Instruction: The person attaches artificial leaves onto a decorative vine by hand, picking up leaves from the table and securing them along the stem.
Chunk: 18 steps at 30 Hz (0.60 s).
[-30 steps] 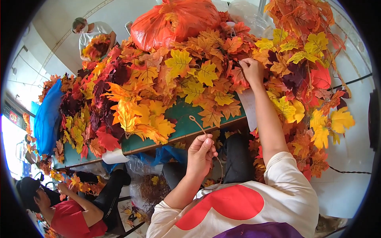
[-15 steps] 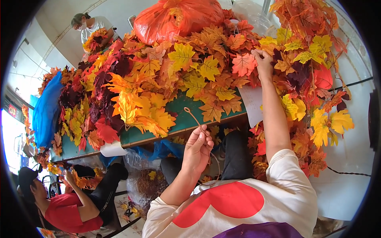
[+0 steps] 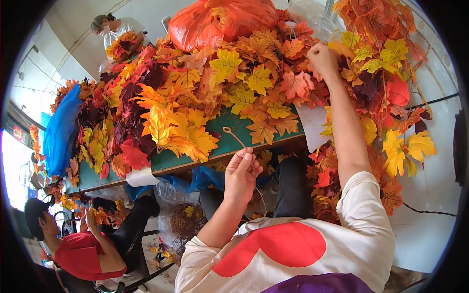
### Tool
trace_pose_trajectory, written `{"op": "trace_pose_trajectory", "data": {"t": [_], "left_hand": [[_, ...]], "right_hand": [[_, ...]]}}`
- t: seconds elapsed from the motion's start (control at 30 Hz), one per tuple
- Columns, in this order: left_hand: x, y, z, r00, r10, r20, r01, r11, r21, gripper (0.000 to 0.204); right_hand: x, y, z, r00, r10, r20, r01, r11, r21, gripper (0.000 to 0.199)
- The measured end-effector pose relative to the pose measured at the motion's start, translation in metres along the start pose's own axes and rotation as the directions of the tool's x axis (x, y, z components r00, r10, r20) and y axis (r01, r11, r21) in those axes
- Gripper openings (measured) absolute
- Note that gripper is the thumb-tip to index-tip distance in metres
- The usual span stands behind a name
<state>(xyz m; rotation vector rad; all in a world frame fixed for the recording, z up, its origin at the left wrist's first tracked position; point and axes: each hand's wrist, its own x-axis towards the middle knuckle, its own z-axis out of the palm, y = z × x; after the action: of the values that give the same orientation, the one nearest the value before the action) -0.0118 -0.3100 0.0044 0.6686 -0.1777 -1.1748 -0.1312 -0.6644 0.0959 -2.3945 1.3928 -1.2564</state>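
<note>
My left hand (image 3: 241,176) pinches a thin brown cord-like stem (image 3: 236,138) in front of the table edge; a small loop tops it and its tail hangs toward my lap. My right hand (image 3: 323,59) reaches to the far right of the pile, its fingers curled closed and partly hidden. Whatever they hold cannot be made out. Beside it an orange leaf (image 3: 340,49) is smeared by motion. Nearer me lies a coral-red artificial maple leaf (image 3: 297,85). Yellow leaves (image 3: 259,80) and orange leaves (image 3: 263,132) spread across the table.
A green table (image 3: 229,128) bears the heaped leaves and a red plastic bag (image 3: 220,24). Leaf garlands (image 3: 373,29) hang at the right. A blue bag (image 3: 61,134) stands far left. One person in red (image 3: 88,256) sits left; another person (image 3: 124,29) works behind the table.
My right hand has moved slightly farther away, its fingers now curled from view. My left hand still holds the looped stem, barely shifted. The seated person's hands have come together.
</note>
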Motion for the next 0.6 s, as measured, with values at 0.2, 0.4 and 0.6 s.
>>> {"op": "trace_pose_trajectory", "data": {"t": [0.2, 0.4, 0.6], "left_hand": [[0.004, -0.001, 0.001, 1.0, -0.007, -0.003, 0.006, 1.0, -0.03, 0.012], [0.012, 0.007, 0.019, 0.997, 0.065, -0.034, -0.065, 0.998, 0.001, 0.017], [0.031, 0.0, 0.025, 0.995, 0.102, 0.016, -0.101, 0.993, -0.068, 0.016]], "right_hand": [[0.007, -0.001, -0.003, 0.902, -0.076, -0.426, 0.15, 0.978, 0.144, 0.02], [-0.058, -0.07, -0.04, 0.893, -0.329, -0.307, 0.419, 0.856, 0.302, 0.012], [-0.12, -0.083, 0.0, 0.975, -0.218, 0.037, 0.12, 0.661, 0.741, 0.009]]}}
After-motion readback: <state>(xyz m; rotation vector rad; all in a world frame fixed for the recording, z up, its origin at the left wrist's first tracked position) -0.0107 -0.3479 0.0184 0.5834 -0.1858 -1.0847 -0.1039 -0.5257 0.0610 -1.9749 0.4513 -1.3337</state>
